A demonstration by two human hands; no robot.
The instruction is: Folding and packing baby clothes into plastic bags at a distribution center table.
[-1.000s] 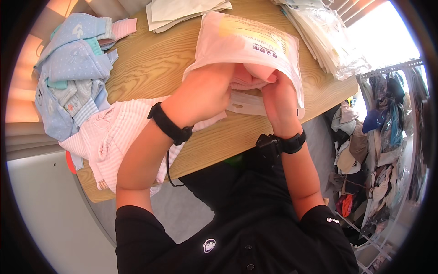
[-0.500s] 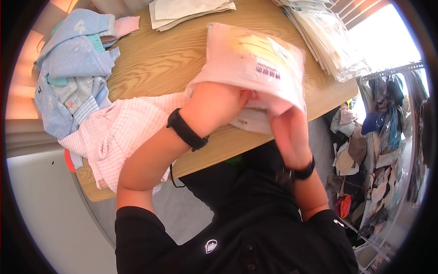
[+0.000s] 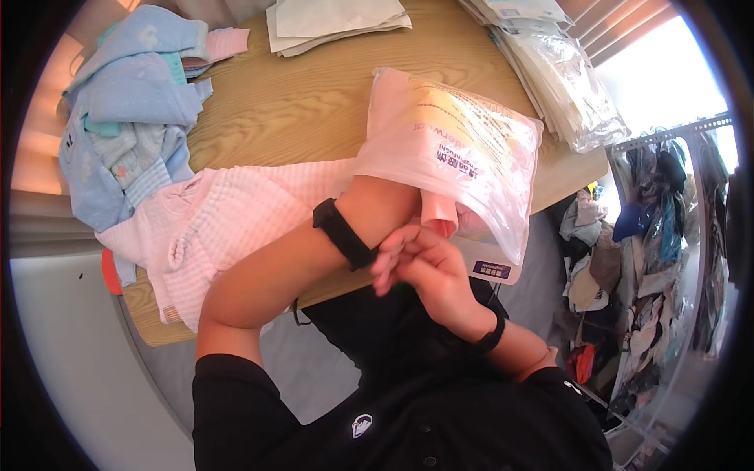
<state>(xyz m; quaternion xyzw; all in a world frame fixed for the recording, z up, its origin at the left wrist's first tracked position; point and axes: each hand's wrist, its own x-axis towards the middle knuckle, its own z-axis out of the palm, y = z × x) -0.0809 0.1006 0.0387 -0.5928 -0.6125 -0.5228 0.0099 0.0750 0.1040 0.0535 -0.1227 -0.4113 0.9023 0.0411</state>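
A translucent pinkish plastic bag with printed yellow and dark markings lies at the wooden table's near edge. My left forearm, with a black wristband, goes into the bag's mouth; the hand itself is hidden inside. A folded pink garment shows at the opening. My right hand, blurred, hovers at the bag's mouth beside my left wrist, fingers slightly apart and gripping nothing I can see. A pink checked garment lies spread under my left arm.
A heap of light blue baby clothes sits at the table's left end. Flat empty bags lie at the far edge, and a stack of packed bags at the right. A crowded clothes rack stands right of the table.
The bag has slid further over my left forearm. My right hand has come out from under the bag's edge and moved left to my left wrist.
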